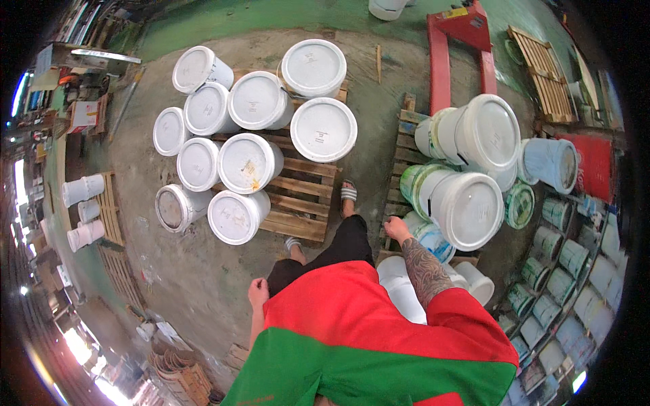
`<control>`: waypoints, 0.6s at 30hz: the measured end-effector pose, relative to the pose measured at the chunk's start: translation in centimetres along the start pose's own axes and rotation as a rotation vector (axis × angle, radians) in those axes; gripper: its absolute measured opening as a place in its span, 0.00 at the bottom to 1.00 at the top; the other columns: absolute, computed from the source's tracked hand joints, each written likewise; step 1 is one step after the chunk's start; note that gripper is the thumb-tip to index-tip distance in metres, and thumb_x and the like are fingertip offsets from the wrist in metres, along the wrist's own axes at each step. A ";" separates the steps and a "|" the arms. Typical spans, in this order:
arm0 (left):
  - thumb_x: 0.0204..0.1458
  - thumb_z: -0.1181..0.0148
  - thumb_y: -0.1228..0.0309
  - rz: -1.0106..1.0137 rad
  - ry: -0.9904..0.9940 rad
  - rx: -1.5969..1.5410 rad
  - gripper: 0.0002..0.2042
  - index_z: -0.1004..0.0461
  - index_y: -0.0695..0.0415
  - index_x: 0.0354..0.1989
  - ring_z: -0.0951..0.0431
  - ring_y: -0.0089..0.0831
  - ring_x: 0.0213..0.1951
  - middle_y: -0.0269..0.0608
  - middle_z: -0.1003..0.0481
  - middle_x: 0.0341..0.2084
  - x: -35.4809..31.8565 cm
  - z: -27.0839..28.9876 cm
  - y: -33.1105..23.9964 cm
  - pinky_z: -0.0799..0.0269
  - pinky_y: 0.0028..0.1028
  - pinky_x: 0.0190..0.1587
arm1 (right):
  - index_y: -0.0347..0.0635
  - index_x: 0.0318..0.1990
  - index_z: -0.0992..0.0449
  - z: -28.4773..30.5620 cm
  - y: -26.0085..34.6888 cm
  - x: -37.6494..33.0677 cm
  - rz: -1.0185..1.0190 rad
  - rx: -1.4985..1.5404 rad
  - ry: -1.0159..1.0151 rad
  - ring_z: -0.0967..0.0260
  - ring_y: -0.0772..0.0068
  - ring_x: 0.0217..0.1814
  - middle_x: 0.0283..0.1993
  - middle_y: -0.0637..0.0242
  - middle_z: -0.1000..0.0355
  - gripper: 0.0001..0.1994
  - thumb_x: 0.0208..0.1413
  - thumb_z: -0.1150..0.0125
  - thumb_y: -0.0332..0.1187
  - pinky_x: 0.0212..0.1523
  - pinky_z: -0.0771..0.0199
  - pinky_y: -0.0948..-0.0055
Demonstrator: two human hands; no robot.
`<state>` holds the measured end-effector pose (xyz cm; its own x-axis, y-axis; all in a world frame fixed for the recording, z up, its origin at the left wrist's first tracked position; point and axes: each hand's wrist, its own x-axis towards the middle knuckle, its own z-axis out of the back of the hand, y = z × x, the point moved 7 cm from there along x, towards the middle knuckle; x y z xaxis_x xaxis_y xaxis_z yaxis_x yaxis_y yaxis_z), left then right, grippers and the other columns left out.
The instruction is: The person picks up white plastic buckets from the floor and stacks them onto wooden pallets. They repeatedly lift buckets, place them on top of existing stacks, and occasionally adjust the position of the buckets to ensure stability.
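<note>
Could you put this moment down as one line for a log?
left hand: beside leg, nothing visibly held | right hand: near stacked buckets, nothing visibly held | white lidded buckets: grouped, some on wooden pallet

Ahead of the right hand (398,230) stands a red pallet jack (475,24) — and, further to the right, a slatted wooden pallet (539,70). A thin wooden strip (378,64) lies on the floor (376,135), also ahead.
</note>
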<state>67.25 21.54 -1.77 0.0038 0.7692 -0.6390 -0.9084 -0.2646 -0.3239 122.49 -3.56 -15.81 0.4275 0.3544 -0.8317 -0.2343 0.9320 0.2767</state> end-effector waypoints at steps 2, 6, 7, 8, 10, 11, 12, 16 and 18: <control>0.57 0.39 0.59 0.025 -0.019 0.058 0.15 0.21 0.58 0.44 0.18 0.37 0.38 0.45 0.18 0.35 -1.1 -0.9 -1.0 0.24 0.36 0.45 | 0.37 0.46 0.20 1.5 1.2 1.6 0.043 0.003 0.013 0.28 0.42 0.54 0.49 0.45 0.23 0.20 0.56 0.47 0.43 0.56 0.29 0.53; 0.58 0.40 0.60 0.192 0.060 -0.110 0.15 0.22 0.60 0.46 0.19 0.33 0.36 0.43 0.19 0.35 -1.8 -1.5 -1.1 0.25 0.33 0.43 | 0.38 0.47 0.21 2.5 5.4 3.9 0.150 0.048 0.013 0.27 0.42 0.52 0.48 0.47 0.23 0.19 0.58 0.47 0.43 0.54 0.28 0.52; 0.59 0.41 0.61 0.245 0.059 -0.230 0.15 0.23 0.60 0.46 0.20 0.31 0.35 0.42 0.19 0.34 -1.8 -1.3 -1.1 0.25 0.31 0.42 | 0.38 0.47 0.21 2.6 6.4 4.1 0.184 0.063 0.005 0.27 0.42 0.52 0.48 0.47 0.23 0.19 0.58 0.46 0.43 0.54 0.28 0.52; 0.60 0.42 0.62 0.339 0.078 -0.365 0.15 0.23 0.61 0.47 0.21 0.29 0.34 0.41 0.19 0.33 -2.0 -1.7 -0.9 0.25 0.30 0.40 | 0.38 0.48 0.21 2.5 7.2 4.2 0.194 0.071 -0.004 0.27 0.42 0.52 0.47 0.47 0.23 0.19 0.58 0.46 0.43 0.54 0.28 0.52; 0.62 0.44 0.63 0.206 0.097 -0.304 0.16 0.26 0.63 0.50 0.23 0.25 0.32 0.39 0.21 0.32 -1.4 -1.5 -2.8 0.27 0.24 0.38 | 0.38 0.47 0.21 1.8 8.3 4.0 0.205 0.131 0.047 0.27 0.42 0.52 0.47 0.47 0.23 0.20 0.58 0.46 0.44 0.54 0.28 0.52; 0.62 0.44 0.63 0.151 0.097 -0.272 0.16 0.26 0.62 0.50 0.23 0.24 0.32 0.39 0.21 0.32 -1.1 -1.5 -3.7 0.27 0.23 0.37 | 0.38 0.47 0.21 1.4 8.5 3.8 0.197 0.152 0.069 0.27 0.42 0.52 0.47 0.47 0.23 0.20 0.57 0.47 0.44 0.54 0.28 0.53; 0.62 0.44 0.63 0.143 0.095 -0.244 0.16 0.26 0.62 0.51 0.23 0.24 0.32 0.39 0.21 0.33 -0.9 -1.5 -4.2 0.27 0.23 0.37 | 0.37 0.47 0.21 1.1 8.8 3.5 0.233 0.115 0.080 0.27 0.42 0.52 0.47 0.47 0.23 0.20 0.57 0.47 0.44 0.54 0.28 0.52; 0.63 0.43 0.62 0.110 0.032 -0.398 0.16 0.26 0.61 0.51 0.23 0.24 0.33 0.38 0.21 0.34 -0.6 -1.4 -5.7 0.27 0.24 0.37 | 0.36 0.46 0.21 -0.7 7.7 2.9 0.280 -0.083 0.171 0.27 0.41 0.53 0.48 0.44 0.23 0.21 0.57 0.50 0.44 0.54 0.28 0.51; 0.63 0.43 0.61 0.126 0.020 -0.433 0.16 0.27 0.60 0.51 0.23 0.23 0.33 0.38 0.21 0.35 -1.1 -1.6 -5.2 0.29 0.24 0.34 | 0.36 0.45 0.21 -1.4 6.0 3.1 0.225 -0.211 0.243 0.27 0.41 0.52 0.48 0.44 0.24 0.21 0.56 0.50 0.43 0.54 0.28 0.51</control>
<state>72.63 21.16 -0.54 -0.0837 0.7053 -0.7040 -0.6438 -0.5775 -0.5020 121.16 3.05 -17.43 0.1313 0.4960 -0.8584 -0.4840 0.7877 0.3811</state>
